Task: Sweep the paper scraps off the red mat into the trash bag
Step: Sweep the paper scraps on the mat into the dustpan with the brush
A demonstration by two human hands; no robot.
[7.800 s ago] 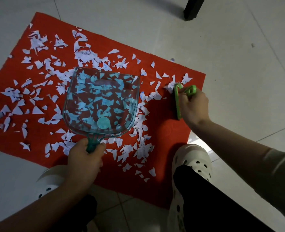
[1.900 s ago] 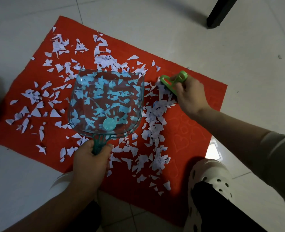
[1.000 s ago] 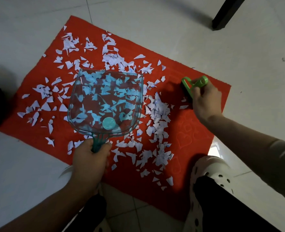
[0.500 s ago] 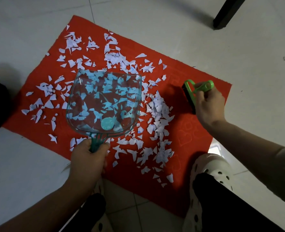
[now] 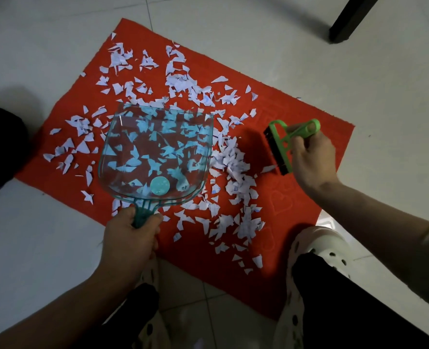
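Head view: clear teal dustpan (image 5: 155,152), jagged paper scraps (image 5: 236,170), red mat (image 5: 296,202).

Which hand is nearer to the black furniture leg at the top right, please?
Right. The right hand, holding the brush, is below the leg; the left hand grips the dustpan handle much farther down-left.

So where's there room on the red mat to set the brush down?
The red mat is bare along its right side, from the paper scraps to the edge, around the green brush. Near the dustpan it's crowded.
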